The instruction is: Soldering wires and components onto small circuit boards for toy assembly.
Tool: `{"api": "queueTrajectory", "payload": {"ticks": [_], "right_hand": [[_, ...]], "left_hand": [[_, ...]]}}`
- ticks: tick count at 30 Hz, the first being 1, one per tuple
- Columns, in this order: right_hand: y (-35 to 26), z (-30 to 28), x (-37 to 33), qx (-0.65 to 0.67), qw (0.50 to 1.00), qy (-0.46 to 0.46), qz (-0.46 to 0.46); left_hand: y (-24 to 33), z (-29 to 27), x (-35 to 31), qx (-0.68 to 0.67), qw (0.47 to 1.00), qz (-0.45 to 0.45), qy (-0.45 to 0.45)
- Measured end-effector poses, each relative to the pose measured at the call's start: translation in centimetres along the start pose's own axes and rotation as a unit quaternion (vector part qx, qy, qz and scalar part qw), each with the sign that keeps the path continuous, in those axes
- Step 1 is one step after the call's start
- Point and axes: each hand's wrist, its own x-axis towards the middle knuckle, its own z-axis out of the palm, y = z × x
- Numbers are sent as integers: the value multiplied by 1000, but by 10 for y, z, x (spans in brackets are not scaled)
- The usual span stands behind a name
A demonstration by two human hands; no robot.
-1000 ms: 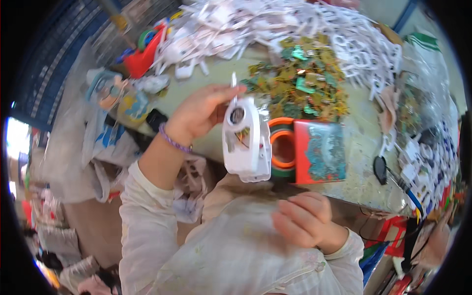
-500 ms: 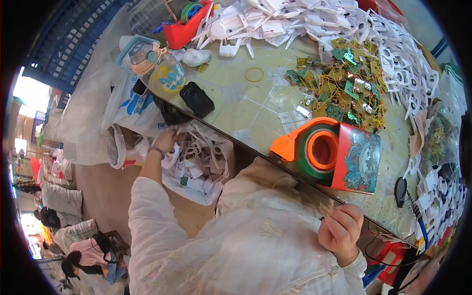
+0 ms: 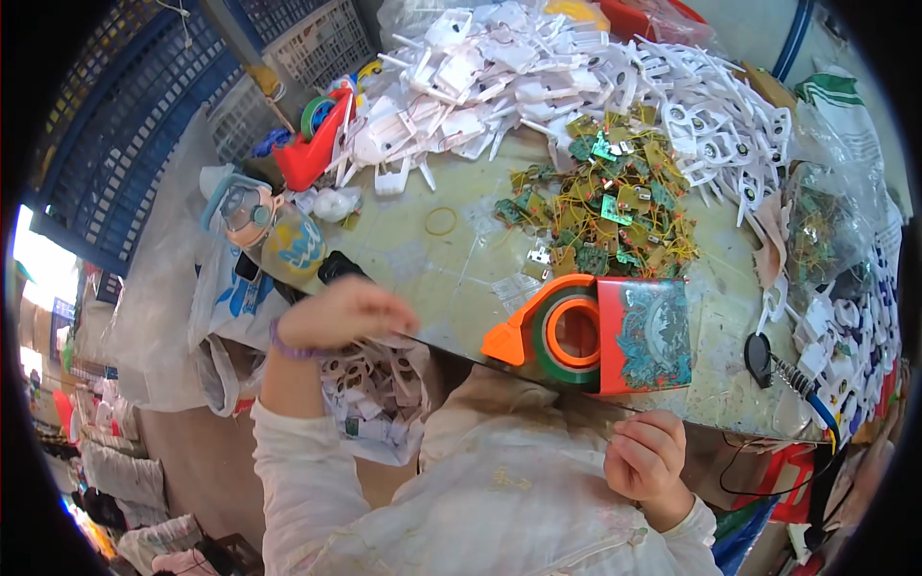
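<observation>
My left hand (image 3: 341,317) hangs over the table's near left edge, fingers stretched toward the right and slightly smeared by motion, with nothing visible in them. Beneath it is a plastic bag (image 3: 403,446) of white plastic parts; the hand partly covers a black object (image 3: 341,267) on the table edge. Close to my body, my right hand (image 3: 648,458) is closed, its thumb and fingers pressed together; whatever it holds, if anything, is too small to name. An orange tape dispenser (image 3: 509,336) with green tape stands beside a red patterned box (image 3: 653,336) on the table (image 3: 461,264).
White plastic shells (image 3: 538,82) are heaped along the far side. In front lies a pile of green circuit boards (image 3: 615,206) with yellow wires. A clear jug (image 3: 259,221) stands at the left, near a red tape dispenser (image 3: 312,154). A soldering iron (image 3: 792,379) rests at the right.
My left hand has come up out of the bag of white parts to above the table edge. My right hand remains closed near my body. The view has shifted.
</observation>
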Motion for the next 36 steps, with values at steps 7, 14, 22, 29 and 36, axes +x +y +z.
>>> {"api": "queueTrajectory", "payload": {"ticks": [7, 14, 22, 29, 36], "right_hand": [[-8, -6, -8, -15, 1000, 20, 9], [-3, -11, -15, -24, 998, 40, 43], [5, -5, -13, -4, 998, 42, 47], [3, -7, -16, 0, 997, 42, 57], [3, -9, -16, -14, 997, 45, 67]], "left_hand": [[-87, -63, 119, 443, 794, -33, 415], [-65, -38, 113, 418, 817, -81, 389], [-43, -6, 73, 332, 902, -31, 275], [-67, -72, 112, 360, 810, -22, 462], [-83, -114, 134, 534, 693, -68, 479]]}}
